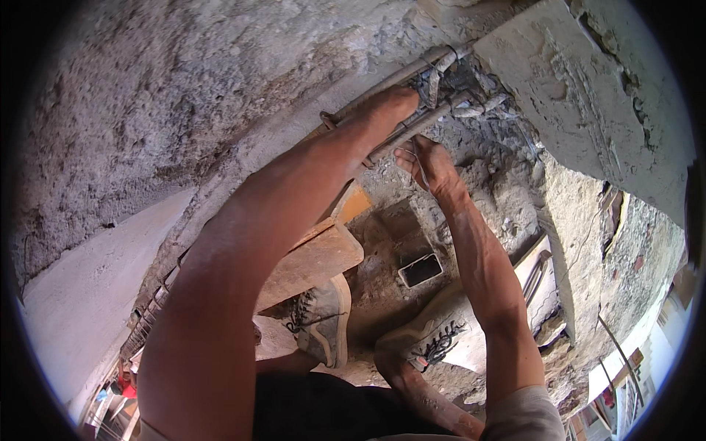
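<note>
Right hand [437,169] holds thin wire [422,172] beside metal bars [419,125]; left hand [401,103], grip hidden; apparent wire-working step, next move likely needing steady tension.

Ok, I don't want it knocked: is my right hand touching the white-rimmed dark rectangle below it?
Apart. The head view shows rough ground between your right hand and the white-rimmed dark rectangle.
</note>
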`<state>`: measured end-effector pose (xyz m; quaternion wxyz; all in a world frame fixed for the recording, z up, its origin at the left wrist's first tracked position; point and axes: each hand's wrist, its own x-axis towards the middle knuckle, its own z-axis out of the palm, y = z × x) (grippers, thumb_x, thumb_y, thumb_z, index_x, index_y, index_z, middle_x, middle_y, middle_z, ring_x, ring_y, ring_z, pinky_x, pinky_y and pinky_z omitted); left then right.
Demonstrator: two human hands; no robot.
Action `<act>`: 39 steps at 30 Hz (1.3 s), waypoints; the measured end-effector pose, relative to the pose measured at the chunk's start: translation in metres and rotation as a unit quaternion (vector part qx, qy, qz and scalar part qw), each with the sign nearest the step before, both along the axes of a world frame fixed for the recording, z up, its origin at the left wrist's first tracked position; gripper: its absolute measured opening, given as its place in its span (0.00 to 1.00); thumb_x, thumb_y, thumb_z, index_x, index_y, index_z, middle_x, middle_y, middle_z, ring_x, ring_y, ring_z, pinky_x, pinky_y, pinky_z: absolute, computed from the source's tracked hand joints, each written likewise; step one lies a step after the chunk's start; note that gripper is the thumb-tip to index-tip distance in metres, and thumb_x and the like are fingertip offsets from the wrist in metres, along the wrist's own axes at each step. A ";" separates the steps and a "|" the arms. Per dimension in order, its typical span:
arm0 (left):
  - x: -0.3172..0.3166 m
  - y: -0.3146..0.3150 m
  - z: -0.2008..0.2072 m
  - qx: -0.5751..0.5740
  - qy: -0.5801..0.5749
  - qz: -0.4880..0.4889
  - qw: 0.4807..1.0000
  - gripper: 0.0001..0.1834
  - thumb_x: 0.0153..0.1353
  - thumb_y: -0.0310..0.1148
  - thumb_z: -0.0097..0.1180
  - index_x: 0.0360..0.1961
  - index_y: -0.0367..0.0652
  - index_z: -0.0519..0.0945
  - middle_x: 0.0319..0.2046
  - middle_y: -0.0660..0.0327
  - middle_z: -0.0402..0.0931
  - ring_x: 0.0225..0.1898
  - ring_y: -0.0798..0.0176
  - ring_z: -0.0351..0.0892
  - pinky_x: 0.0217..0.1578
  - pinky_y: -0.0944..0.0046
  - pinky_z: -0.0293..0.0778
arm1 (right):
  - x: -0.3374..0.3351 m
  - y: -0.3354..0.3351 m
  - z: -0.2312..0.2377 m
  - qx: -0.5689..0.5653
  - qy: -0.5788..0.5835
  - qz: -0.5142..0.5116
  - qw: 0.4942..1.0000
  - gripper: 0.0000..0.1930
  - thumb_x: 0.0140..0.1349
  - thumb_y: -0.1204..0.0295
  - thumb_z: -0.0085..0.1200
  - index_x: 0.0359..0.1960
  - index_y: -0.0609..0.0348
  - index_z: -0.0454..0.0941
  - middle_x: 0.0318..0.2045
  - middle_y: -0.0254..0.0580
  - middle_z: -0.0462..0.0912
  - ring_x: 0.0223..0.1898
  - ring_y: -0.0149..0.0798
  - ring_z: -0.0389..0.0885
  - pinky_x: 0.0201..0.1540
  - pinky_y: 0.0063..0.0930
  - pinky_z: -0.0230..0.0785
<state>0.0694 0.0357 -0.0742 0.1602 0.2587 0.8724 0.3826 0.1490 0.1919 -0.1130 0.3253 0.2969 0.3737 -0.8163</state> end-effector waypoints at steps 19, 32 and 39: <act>-0.017 0.041 0.013 -0.003 -0.465 0.230 0.855 0.16 0.54 0.41 0.56 0.34 0.38 0.80 0.29 0.56 0.78 0.26 0.60 0.77 0.25 0.60 0.74 | -0.023 -0.028 -0.046 -0.062 -0.018 -0.238 0.969 0.06 0.63 0.76 0.41 0.34 0.64 0.72 0.27 0.41 0.75 0.30 0.39 0.77 0.30 0.36 0.75; -0.029 0.038 -0.030 0.016 -0.496 0.173 0.850 0.12 0.52 0.39 0.52 0.24 0.42 0.79 0.21 0.55 0.74 0.15 0.59 0.68 0.18 0.56 0.65 | -0.021 -0.031 -0.049 -0.066 0.027 -0.287 0.955 0.10 0.64 0.77 0.39 0.41 0.67 0.73 0.35 0.44 0.79 0.35 0.39 0.79 0.37 0.33 0.76; -0.027 0.018 -0.028 0.094 -0.572 0.257 0.773 0.14 0.58 0.37 0.51 0.37 0.38 0.81 0.30 0.54 0.80 0.26 0.59 0.79 0.26 0.61 0.75 | -0.027 -0.037 -0.033 0.318 0.121 -0.013 0.940 0.06 0.57 0.77 0.49 0.33 0.57 0.79 0.29 0.34 0.81 0.32 0.31 0.79 0.34 0.24 0.71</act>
